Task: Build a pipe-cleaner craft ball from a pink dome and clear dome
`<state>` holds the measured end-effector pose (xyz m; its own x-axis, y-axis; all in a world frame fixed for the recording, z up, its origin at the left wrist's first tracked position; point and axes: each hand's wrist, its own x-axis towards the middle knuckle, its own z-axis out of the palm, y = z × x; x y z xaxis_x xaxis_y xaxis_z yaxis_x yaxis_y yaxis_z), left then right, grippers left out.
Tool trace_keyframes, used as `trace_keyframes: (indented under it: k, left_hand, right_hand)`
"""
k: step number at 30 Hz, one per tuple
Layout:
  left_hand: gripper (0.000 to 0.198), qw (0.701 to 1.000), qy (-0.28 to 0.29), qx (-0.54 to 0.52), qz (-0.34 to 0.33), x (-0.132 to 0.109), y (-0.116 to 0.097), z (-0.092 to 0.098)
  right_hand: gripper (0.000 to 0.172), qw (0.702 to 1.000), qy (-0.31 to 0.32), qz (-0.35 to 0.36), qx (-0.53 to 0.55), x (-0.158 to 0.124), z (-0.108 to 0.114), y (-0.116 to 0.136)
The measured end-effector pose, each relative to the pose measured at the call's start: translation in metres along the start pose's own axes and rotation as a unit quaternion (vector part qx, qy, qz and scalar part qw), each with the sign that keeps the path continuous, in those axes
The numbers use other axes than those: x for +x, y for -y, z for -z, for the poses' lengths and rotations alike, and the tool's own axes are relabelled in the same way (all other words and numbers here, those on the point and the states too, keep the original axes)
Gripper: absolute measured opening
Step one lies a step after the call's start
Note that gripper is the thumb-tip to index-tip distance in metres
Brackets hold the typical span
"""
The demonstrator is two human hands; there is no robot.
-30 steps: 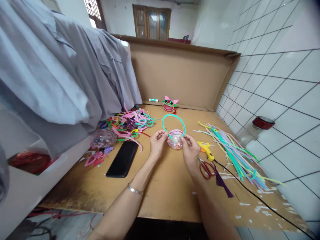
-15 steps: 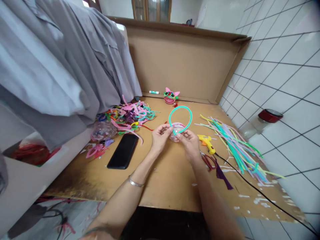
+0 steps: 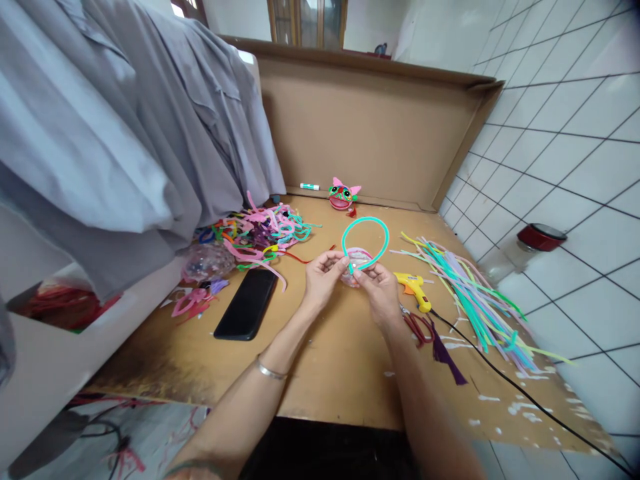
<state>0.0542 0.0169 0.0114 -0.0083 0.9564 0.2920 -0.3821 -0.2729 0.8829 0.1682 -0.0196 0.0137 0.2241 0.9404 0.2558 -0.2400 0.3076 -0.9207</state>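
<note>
A turquoise pipe cleaner is bent into a rounded loop, its ends meeting low between my hands. My left hand pinches it at the left of that meeting point, thumb against fingers. On the other side, my right hand has its thumb and fingers closed on the pipe cleaner. Seen through the loop is a clear round plastic piece with a pink rim; whether my fingers touch it I cannot tell. Just right of my right hand lies a yellow glue gun, with red-handled scissors below it.
Loose pipe cleaners lie at right, a tangled colourful pile at left. A black phone, purple tassel and finished-looking animal head are on the table. Cardboard stands behind; grey cloth hangs left.
The loop has tilted slightly to the right, its joined ends still between my fingers. Both hands keep their pinch. The whole view has shifted a little.
</note>
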Motion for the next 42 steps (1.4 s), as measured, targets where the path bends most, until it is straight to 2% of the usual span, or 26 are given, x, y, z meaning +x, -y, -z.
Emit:
trace_keyframes:
  k: [8, 14, 18, 24, 28, 33, 38, 40, 42]
  left_hand:
    - [0.035, 1.0, 0.018, -0.001, 0.005, -0.002, 0.0, 0.001]
    - [0.038, 0.994, 0.105, -0.011, 0.028, -0.007, 0.004, -0.003]
    - [0.032, 0.995, 0.096, -0.005, 0.008, -0.007, 0.006, -0.005]
    - [0.025, 0.995, 0.062, 0.059, -0.046, -0.003, 0.005, 0.0]
    - [0.02, 0.986, 0.074, 0.112, -0.095, -0.004, 0.01, 0.002]
    - [0.02, 0.976, 0.112, 0.159, -0.096, -0.004, 0.012, 0.006]
    - [0.01, 0.931, 0.166, 0.293, -0.138, 0.006, 0.002, 0.017]
    - [0.009, 0.926, 0.172, 0.309, -0.128, 0.011, -0.002, 0.023]
    - [0.01, 0.935, 0.178, 0.294, -0.092, 0.015, -0.005, 0.03]
  right_hand:
    - [0.019, 1.0, -0.023, 0.017, -0.01, 0.0, 0.002, -0.003]
    - [0.024, 0.998, -0.063, 0.022, 0.016, 0.001, 0.003, 0.001]
    - [0.024, 0.997, -0.065, 0.016, 0.04, 0.001, 0.003, 0.003]
    - [0.025, 0.997, -0.029, -0.013, 0.064, 0.002, 0.002, -0.002]
    - [0.025, 0.997, -0.024, -0.003, 0.07, 0.002, -0.002, -0.005]
    - [0.024, 0.999, -0.016, 0.006, 0.048, -0.001, -0.005, -0.001]
    - [0.025, 0.996, -0.069, 0.054, 0.018, 0.0, 0.006, 0.01]
    - [0.025, 0.994, -0.087, 0.069, 0.016, 0.004, 0.013, 0.015]
    - [0.025, 0.994, -0.089, 0.063, 0.031, 0.007, 0.021, 0.019]
